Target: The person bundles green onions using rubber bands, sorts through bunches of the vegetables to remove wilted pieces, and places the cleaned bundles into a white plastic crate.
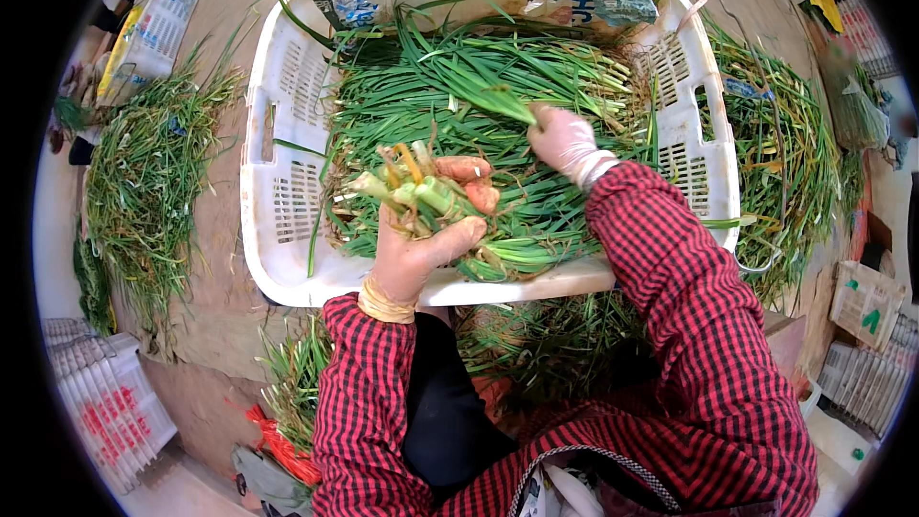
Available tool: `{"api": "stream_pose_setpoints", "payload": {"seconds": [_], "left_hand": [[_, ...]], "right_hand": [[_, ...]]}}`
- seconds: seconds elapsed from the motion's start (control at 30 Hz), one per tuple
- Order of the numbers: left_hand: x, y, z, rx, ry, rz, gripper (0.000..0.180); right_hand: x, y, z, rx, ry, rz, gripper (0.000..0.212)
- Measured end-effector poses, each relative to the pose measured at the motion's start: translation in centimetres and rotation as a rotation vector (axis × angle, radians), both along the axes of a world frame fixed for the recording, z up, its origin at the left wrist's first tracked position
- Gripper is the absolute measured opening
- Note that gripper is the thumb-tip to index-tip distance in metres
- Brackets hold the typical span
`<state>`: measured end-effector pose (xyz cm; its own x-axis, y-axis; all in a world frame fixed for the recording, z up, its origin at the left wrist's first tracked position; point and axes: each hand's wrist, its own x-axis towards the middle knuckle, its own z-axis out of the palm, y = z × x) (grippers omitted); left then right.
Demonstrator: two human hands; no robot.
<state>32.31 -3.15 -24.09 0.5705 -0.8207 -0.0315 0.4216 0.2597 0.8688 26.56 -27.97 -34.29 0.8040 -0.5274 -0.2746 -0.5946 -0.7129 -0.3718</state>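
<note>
With the left hand (pixel 412 258), gripped a chunky bundle of cut stalks, pale green, cream and a little yellow (pixel 436 196), with fingers curled around it and thumb pressed across its near side. Held it above the near left part of a wide white plastic crate with slotted walls (pixel 273 263), with the cut ends turned upward and to the left. Could not make out the lower ends of the stalks, hidden in the palm.

With the right hand (pixel 565 142), in a thin pale glove, closed thumb and fingers on the ends of a small bunch of long, flat green leaves (pixel 493 91), trailing toward the far left over the pile below. Reached farther over the crate with this hand than with the left one.

Wore red and black checked sleeves (pixel 689 278) on both arms. Saw in the crate a thick layer of slender green leaves with whitish ends (pixel 402 96), and along its far rim a crumpled white sack with blue and green print (pixel 440 0). Noticed, left of the crate, a heap of green and yellowed leaves (pixel 153 172) on the floor (pixel 215 297), with a similar leafy heap (pixel 785 148) to the right. Saw at near left a tangle of bright red cord (pixel 287 450).
</note>
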Motion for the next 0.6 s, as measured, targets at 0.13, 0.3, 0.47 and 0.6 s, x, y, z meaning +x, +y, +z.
{"api": "stream_pose_setpoints", "payload": {"seconds": [0.13, 0.3, 0.47, 0.6], "left_hand": [[0.0, -0.2, 0.2, 0.047, -0.030, 0.028, 0.041], [0.3, -0.4, 0.3, 0.092, -0.120, 0.112, 0.037], [-0.2, -0.4, 1.0, 0.172, -0.097, 0.172, 0.033], [-0.2, 0.1, 0.7, 0.062, -0.122, 0.295, 0.033]], "right_hand": [[-0.9, -1.3, 1.7, 0.027, -0.359, -0.007, 0.036], [-2.8, 0.2, 4.5, 0.693, -0.517, -0.077, 0.036], [-7.5, -0.7, 11.4, 1.119, -0.432, -0.253, 0.031], [-12.3, -2.6, 14.9, 0.737, -0.232, -0.226, 0.032]]}}
